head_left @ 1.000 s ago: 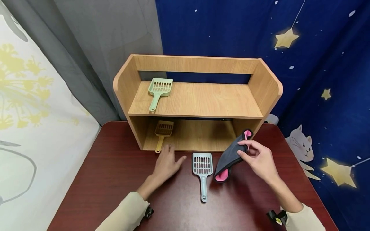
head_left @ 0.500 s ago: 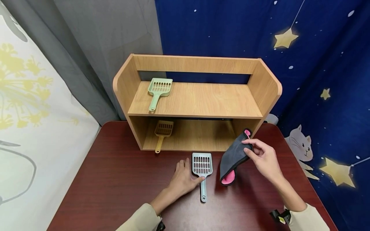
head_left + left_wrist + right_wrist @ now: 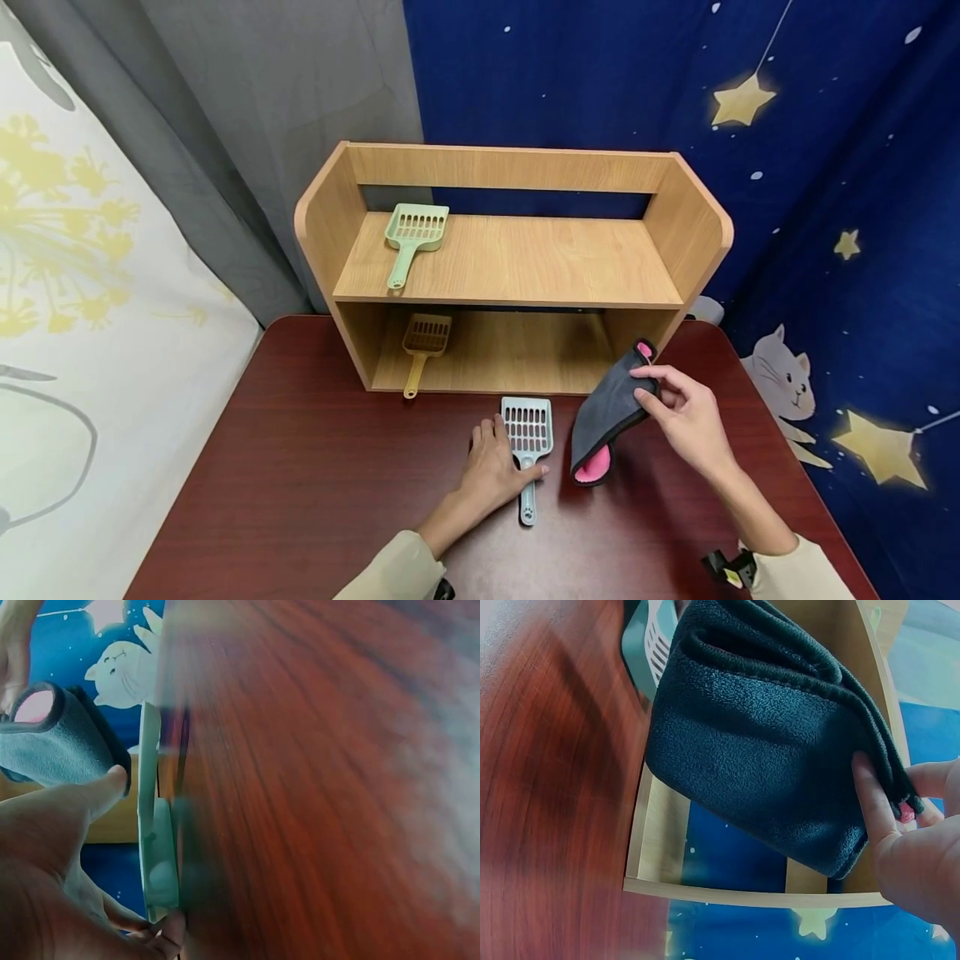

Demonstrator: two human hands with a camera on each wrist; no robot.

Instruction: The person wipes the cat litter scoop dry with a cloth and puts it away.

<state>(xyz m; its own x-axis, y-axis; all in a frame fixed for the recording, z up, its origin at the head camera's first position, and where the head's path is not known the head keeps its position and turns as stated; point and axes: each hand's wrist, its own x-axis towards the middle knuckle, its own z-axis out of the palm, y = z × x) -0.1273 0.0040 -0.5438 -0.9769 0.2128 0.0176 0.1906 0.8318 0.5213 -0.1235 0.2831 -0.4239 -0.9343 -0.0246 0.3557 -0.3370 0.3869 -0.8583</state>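
A pale blue litter scoop (image 3: 527,427) lies on the table, its handle toward the person. My left hand (image 3: 491,475) is at the scoop's left side, fingertips by its edge and thumb stretched over the handle. In the left wrist view the thumb stands apart from the scoop (image 3: 156,855), while the fingertips meet its far end. My right hand (image 3: 686,417) pinches a folded grey cloth (image 3: 609,408) with pink inner faces, held up right of the scoop. Thumb and fingers grip one edge of the cloth (image 3: 757,750) in the right wrist view.
A two-tier wooden shelf (image 3: 510,302) stands at the back of the dark red table (image 3: 322,483). On its upper tier lies a green litter scoop (image 3: 415,229); a yellow litter scoop (image 3: 426,337) rests on the lower tier, its handle over the front edge. Curtains hang behind.
My left hand has moved from near the yellow litter scoop rightward and toward the person, to the pale blue scoop. The right hand has shifted slightly right with the cloth.
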